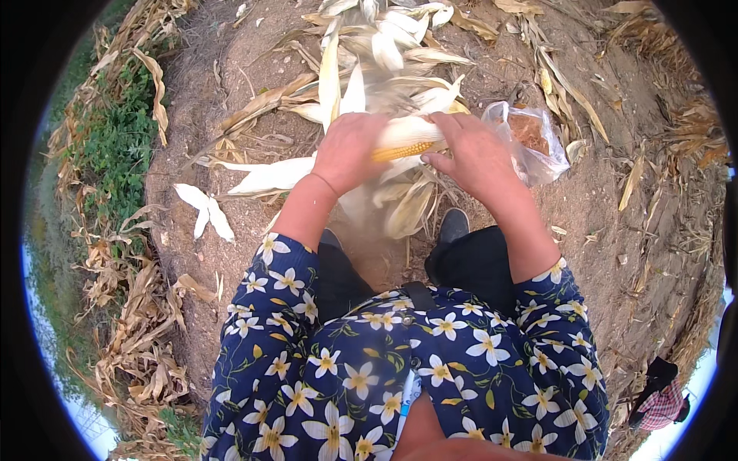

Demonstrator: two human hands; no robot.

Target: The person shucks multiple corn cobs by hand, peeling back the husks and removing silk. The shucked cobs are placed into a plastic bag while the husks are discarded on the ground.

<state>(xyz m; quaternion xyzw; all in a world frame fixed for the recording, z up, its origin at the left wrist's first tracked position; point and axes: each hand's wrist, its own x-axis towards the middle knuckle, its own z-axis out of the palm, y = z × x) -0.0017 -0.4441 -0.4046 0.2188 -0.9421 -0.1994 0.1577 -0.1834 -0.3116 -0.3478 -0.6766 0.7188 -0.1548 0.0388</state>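
Observation:
An ear of corn (403, 151) lies across between my two hands, a strip of its yellow kernels bare and the rest under pale husk (408, 132). My left hand (353, 141) grips it at the left end. At the other end, my right hand (468, 147) has its fingers over the husk and its thumb by the kernels. Peeled husk leaves (330, 80) stand up beyond my left hand. Below the ear, more dry husks (410, 207) rest on the soil near my shoes. A blur in the middle of the view softens some of the husks.
A clear plastic bag (545, 155) with reddish-brown contents sits right of my right hand. Loose husks (277, 176) litter the soil (248, 75). Dry stalks and green weeds (115, 150) border the left. A person in a checked shirt (663, 403) is at the far lower right.

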